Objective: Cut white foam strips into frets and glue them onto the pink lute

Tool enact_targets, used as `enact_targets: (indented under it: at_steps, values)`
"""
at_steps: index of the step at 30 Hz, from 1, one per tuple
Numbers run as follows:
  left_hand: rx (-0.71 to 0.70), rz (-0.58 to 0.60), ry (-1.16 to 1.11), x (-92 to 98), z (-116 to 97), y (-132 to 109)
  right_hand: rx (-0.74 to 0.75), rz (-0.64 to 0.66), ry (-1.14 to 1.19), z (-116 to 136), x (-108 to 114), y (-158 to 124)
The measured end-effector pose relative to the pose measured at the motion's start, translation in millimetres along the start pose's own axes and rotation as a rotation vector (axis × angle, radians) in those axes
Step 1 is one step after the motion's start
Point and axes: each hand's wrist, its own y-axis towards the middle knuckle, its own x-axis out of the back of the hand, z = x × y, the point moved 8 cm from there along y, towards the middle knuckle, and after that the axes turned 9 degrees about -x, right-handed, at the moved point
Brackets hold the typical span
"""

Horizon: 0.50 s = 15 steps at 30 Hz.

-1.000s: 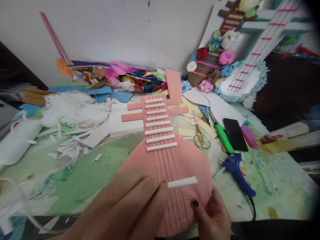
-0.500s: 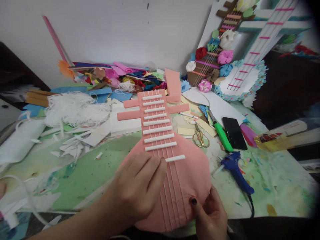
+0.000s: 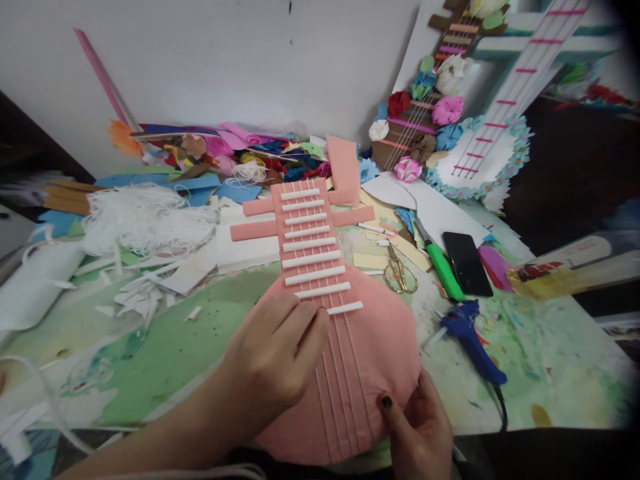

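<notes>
A pink paper guitar (image 3: 385, 327) lies before me, with white strings running down its neck and body. Several white paper strips cross the neck like frets. My left hand (image 3: 280, 353) is closed in a pinch on the left end of the lowest white paper strip (image 3: 345, 309), which lies across the strings on the upper body. That strip's left end is hidden by my fingers. At the lower right, my right hand (image 3: 423, 427) grips the guitar's edge, thumb on top and fingers underneath.
Right of the guitar lie scissors (image 3: 400, 273), a green-handled cutter (image 3: 445, 270), a phone (image 3: 469, 263) and a blue glue gun (image 3: 473, 340). On the left are tangled white string (image 3: 145, 217) and paper scraps (image 3: 150, 290). Two decorated paper guitars lean at the back right.
My left hand has shifted slightly up and left with the lowest strip, which now sits a little closer to the one above. The right hand keeps its grip.
</notes>
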Motion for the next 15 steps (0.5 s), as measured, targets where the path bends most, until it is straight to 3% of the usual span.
enact_targets:
  at_steps: [15]
  values:
    - [0.001,0.021,0.009,-3.8,1.0,4.0,-0.012,-0.008,0.011,-2.7,2.8,0.5]
